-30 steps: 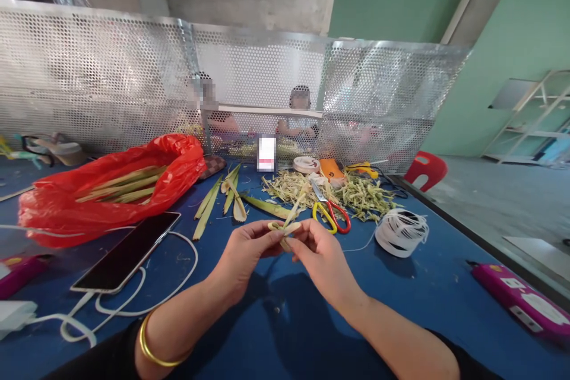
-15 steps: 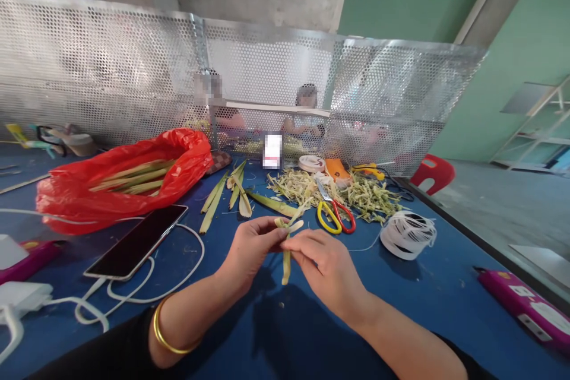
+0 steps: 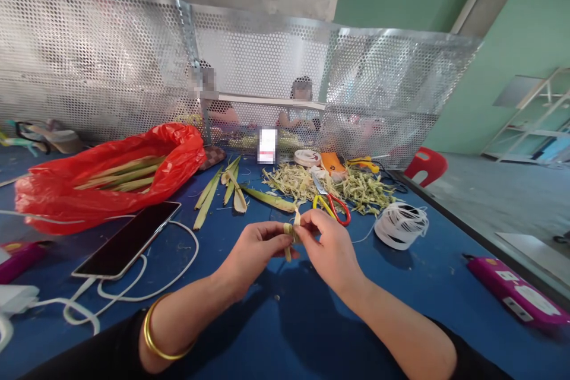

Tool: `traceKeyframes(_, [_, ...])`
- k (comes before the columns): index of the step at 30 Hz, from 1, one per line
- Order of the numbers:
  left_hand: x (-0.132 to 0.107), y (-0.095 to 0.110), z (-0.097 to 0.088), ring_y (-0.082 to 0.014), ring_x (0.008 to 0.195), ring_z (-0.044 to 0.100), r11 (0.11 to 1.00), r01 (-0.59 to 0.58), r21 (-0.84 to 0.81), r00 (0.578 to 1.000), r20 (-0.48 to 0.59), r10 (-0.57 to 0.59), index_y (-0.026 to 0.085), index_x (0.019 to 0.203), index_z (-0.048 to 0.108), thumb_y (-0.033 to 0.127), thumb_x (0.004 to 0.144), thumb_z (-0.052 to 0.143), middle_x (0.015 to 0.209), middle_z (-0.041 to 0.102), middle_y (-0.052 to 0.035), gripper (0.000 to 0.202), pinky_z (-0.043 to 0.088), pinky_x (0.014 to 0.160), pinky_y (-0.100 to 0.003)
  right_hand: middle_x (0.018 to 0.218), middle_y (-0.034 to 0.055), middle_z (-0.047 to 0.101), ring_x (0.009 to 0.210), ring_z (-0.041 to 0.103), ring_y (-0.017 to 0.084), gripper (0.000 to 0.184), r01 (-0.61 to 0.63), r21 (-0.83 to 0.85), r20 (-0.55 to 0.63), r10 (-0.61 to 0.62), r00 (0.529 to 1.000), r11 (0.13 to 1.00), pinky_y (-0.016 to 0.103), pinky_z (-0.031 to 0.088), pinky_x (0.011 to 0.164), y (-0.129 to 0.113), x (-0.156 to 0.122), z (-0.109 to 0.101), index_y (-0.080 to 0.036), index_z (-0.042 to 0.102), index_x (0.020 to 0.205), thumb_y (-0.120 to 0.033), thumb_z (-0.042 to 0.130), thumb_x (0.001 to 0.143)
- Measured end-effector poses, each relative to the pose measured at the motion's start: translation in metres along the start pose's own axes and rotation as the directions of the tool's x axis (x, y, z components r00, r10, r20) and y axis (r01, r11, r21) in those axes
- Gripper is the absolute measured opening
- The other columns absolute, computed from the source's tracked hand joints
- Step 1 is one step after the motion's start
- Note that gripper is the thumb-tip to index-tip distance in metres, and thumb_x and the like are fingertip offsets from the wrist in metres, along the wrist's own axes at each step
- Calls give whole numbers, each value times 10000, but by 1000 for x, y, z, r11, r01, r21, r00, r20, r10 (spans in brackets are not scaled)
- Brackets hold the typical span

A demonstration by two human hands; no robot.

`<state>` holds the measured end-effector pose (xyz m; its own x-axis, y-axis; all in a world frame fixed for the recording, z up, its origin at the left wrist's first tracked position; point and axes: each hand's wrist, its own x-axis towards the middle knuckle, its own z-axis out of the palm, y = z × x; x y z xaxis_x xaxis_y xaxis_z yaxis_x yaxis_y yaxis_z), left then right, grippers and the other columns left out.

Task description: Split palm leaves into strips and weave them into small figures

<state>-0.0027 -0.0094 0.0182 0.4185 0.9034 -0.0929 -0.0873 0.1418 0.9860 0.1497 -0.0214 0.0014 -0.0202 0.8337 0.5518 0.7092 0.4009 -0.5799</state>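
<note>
Between my hands, a little above the blue table, is a small folded strip of pale green leaf. My left hand pinches it between thumb and fingers from the left. From the right, the thumb and fingertips of my right hand close on the strip's upper end. Part of the strip is hidden behind the fingers. Just beyond my right hand lie scissors with one red and one yellow handle. A long green leaf piece rests past my fingertips.
Leaf scraps are heaped at the back. A red plastic bag holding leaves and a phone with white cables lie left. Right are a white cord coil and a purple power strip. A perforated metal screen stands behind.
My right hand has shifted its fingers up to the strip's upper end, and the strip looks more tightly folded. The camera view has turned slightly.
</note>
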Motion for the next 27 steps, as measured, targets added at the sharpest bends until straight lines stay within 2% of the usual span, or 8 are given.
traceKeyframes(6, [5, -12, 2, -170, 685, 636, 999, -16, 27, 999, -49, 18, 146, 815, 721, 293, 610, 754, 736, 677, -28, 255, 495, 707, -291, 731, 18, 609, 641, 539, 152, 65, -9, -1, -9, 9, 1000, 1000, 256, 419, 601, 0, -2, 3, -202, 561, 748, -171, 537, 800])
traceKeyframes(13, [6, -17, 2, -162, 680, 642, 998, 59, -23, 993, -103, -61, 147, 833, 721, 326, 614, 758, 735, 705, -48, 285, 485, 671, -263, 730, 16, 618, 639, 562, 152, 63, -4, 14, -15, 4, 1000, 1000, 257, 433, 595, 2, -2, 6, -198, 566, 760, -175, 546, 815])
traceKeyframes(16, [5, -12, -1, -151, 667, 640, 997, 55, -46, 990, -124, -60, 143, 855, 719, 353, 646, 738, 770, 715, -64, 297, 479, 671, -257, 855, 43, 633, 781, 592, 183, 55, 110, -76, -84, -116, 990, 991, 309, 456, 720, 2, -1, 3, -199, 601, 868, -197, 569, 823])
traceKeyframes(19, [5, -7, -4, -150, 688, 643, 999, 41, -36, 988, -149, -46, 140, 834, 720, 354, 670, 722, 797, 722, -72, 270, 481, 720, -264, 989, 58, 630, 954, 571, 212, 128, 260, -233, -125, -294, 947, 937, 380, 414, 863, 1, 1, -2, -223, 642, 942, -201, 576, 835])
traceKeyframes(22, [5, -3, -6, -145, 691, 638, 998, 51, -31, 985, -161, -56, 137, 802, 720, 346, 670, 722, 790, 721, -70, 247, 474, 711, -251, 947, 41, 652, 979, 569, 202, 145, 346, -320, -124, -401, 908, 882, 397, 368, 926, 0, 2, -5, -238, 673, 889, -157, 562, 844])
traceKeyframes(27, [4, 0, -8, -128, 656, 624, 992, 87, -93, 984, -145, -100, 139, 798, 717, 339, 669, 725, 746, 708, -52, 239, 457, 675, -234, 914, 17, 687, 914, 593, 169, 207, 407, -390, -89, -474, 876, 826, 380, 323, 950, -4, 1, -7, -256, 671, 936, -111, 555, 843])
